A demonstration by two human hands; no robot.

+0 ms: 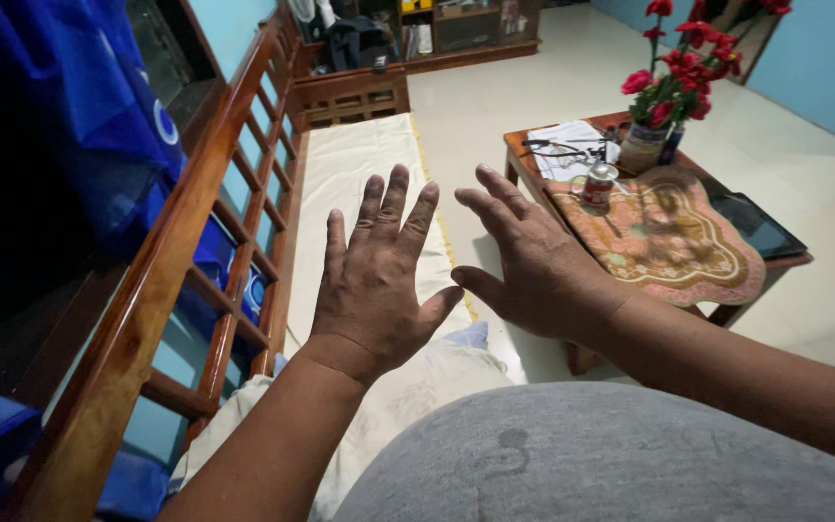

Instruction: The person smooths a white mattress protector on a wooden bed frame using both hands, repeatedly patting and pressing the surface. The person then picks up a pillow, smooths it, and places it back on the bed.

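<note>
Hands, the left hand and right hand, hover empty with fingers spread above the cream cushion of the wooden bench, and a rightward sweep could knock the red mug off the low table nearby.

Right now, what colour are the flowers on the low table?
The flowers are red and pink, seen best in the head view.

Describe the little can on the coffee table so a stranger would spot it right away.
Find the wooden coffee table right of the bench. On its patterned mat, near the flower vase, stands the small can: red-sided, silver-topped, the only metal cylinder there.
</note>
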